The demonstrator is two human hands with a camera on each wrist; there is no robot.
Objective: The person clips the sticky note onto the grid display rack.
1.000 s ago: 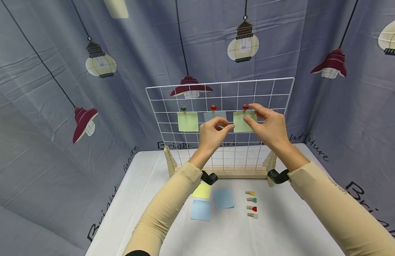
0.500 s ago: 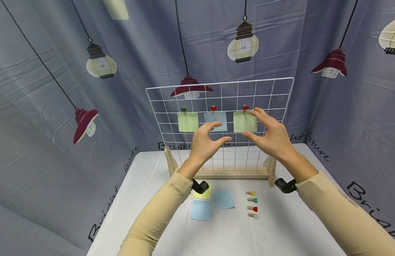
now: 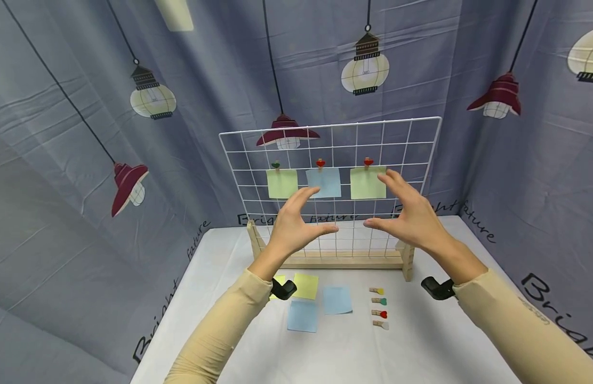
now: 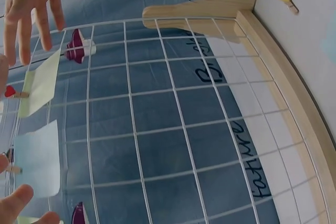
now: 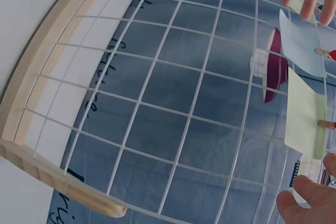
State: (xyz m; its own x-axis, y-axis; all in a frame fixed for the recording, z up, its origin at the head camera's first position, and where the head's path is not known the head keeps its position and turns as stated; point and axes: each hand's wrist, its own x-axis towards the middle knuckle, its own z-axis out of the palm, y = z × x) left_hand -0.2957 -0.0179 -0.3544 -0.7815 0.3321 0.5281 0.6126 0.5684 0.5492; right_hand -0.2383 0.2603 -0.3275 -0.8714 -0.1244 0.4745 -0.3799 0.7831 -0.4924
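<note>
Clipped notes (image 3: 328,181), left hand (image 3: 293,226) and right hand (image 3: 414,217) both spread, leftmost yellow note (image 3: 279,279) part-hidden

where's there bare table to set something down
Bare: the table nearer than the blue notes and the clips; also right of the clips, toward the right sleeve. Crowded: among the blue notes and yellow notes, which lie close together.
</note>
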